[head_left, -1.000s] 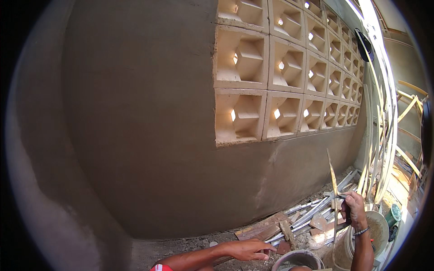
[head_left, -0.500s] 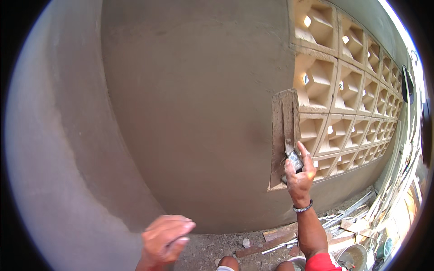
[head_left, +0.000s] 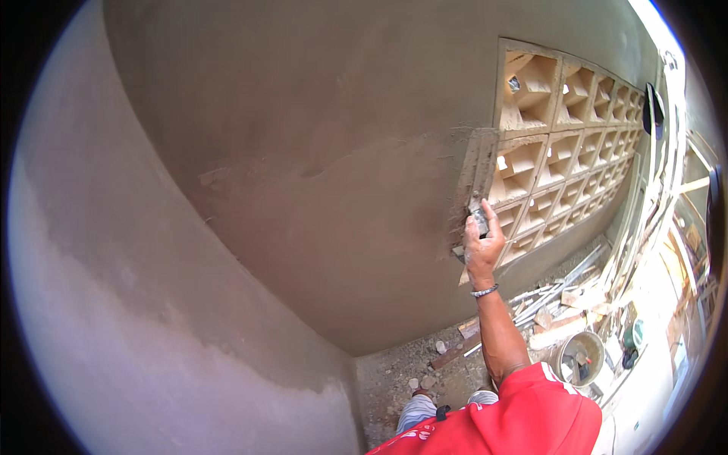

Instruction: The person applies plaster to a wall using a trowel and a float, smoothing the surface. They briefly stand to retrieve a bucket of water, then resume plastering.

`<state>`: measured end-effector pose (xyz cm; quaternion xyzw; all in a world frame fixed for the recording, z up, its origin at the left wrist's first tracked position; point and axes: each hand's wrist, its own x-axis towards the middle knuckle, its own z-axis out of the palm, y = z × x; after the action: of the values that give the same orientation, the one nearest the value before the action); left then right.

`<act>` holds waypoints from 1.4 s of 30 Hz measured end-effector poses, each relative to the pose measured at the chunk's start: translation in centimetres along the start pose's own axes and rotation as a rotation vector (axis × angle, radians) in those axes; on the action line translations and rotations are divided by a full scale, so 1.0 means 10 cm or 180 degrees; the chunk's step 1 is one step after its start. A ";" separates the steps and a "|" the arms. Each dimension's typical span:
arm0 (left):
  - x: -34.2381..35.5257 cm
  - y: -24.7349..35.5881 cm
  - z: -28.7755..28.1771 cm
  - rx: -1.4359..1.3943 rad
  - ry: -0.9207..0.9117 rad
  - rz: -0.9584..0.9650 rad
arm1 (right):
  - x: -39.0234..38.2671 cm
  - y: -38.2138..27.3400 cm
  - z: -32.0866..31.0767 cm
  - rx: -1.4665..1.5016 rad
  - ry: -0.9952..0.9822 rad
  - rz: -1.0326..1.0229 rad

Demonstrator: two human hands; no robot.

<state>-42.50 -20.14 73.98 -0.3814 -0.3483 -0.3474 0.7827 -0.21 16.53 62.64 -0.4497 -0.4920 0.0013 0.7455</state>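
Observation:
My right hand (head_left: 483, 248) is closed round the handle of a long plastering float (head_left: 475, 168), a beaded bracelet on its wrist. The float stands nearly upright, its face against or very near the grey plastered wall (head_left: 318, 220), right beside the left edge of the pale vent blocks (head_left: 544, 135). Streaks and low ridges mark the plaster to the left of the float. My left hand is out of view.
A side wall (head_left: 189, 326) meets the plastered one at the left. By my feet lie rubble (head_left: 413, 368) and wood strips. A bucket (head_left: 560, 364) with things in it stands at the lower right, near long pale poles (head_left: 651, 189).
My view has shifted and tilted. My right hand still grips the float by the vent blocks. The left hand has gone out of view, and ridges now show in the plaster.

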 end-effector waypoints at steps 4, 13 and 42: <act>-0.08 -0.21 0.54 -0.0453 0.0123 -0.0016 | -0.31 -0.11 0.27 -0.0070 -0.0279 0.0274; -0.27 -0.30 0.91 -0.1016 0.0092 0.0008 | -0.28 0.16 0.48 -0.0236 0.0221 0.0607; -0.14 -0.48 0.37 -0.1289 -0.0029 0.0208 | -0.72 0.07 0.70 -0.0509 0.0247 0.0435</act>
<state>-48.07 -18.92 76.27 -0.5436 -0.2623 -0.3830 0.6993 -8.77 18.45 57.62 -0.5400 -0.4295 -0.0045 0.7238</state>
